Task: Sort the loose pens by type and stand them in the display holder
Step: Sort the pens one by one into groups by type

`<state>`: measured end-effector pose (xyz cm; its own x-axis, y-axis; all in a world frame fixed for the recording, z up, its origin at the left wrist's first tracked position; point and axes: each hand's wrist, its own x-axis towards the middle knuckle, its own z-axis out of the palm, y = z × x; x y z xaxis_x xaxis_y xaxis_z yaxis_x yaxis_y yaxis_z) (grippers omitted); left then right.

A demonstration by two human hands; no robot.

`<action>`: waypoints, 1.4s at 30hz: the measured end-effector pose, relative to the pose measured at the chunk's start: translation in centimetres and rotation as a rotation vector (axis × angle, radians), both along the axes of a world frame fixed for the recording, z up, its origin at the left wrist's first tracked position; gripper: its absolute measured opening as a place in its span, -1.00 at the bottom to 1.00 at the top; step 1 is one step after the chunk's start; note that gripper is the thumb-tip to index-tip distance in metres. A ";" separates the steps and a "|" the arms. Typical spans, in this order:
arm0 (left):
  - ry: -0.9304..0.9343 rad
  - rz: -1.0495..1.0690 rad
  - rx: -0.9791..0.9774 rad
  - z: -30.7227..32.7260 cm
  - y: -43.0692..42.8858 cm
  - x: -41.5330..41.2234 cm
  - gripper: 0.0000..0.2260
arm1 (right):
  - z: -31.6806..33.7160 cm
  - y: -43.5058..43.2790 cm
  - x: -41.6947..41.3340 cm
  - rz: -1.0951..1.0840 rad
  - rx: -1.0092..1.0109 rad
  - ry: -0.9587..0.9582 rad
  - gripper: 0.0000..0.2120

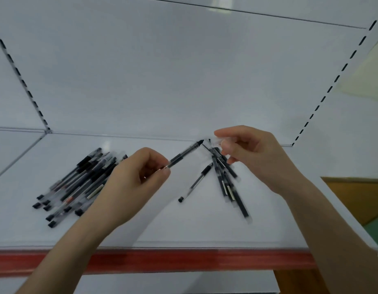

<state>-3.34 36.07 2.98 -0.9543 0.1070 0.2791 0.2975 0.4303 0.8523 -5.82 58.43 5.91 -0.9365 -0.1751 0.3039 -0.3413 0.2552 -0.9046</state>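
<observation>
Your left hand (139,172) pinches one pen (184,154) up for comparing; your right hand (247,153) seems to grip a small bunch (225,183), grouping that type.

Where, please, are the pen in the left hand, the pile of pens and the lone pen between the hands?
Pen (184,154) in the left hand (139,177): head view, mid-barrel.
Pile of pens (77,183): head view, pile's middle.
Lone pen (194,184): head view, clear barrel.

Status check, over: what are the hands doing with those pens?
Left hand pinches one pen. Right hand grips fanned pens at their tops. Pile waits on shelf; no holder in view.
</observation>
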 end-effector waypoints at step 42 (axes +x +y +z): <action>-0.041 -0.008 0.094 0.1 -0.9 0.9 -0.90 | 0.5 -1.6 -0.3 0.040 0.033 0.049 -0.94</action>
<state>-2.43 35.17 3.06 -0.9643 0.0898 0.2493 0.2649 0.3456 0.9002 -6.09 56.83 6.39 -0.9126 -0.2229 0.3429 -0.3957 0.2701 -0.8778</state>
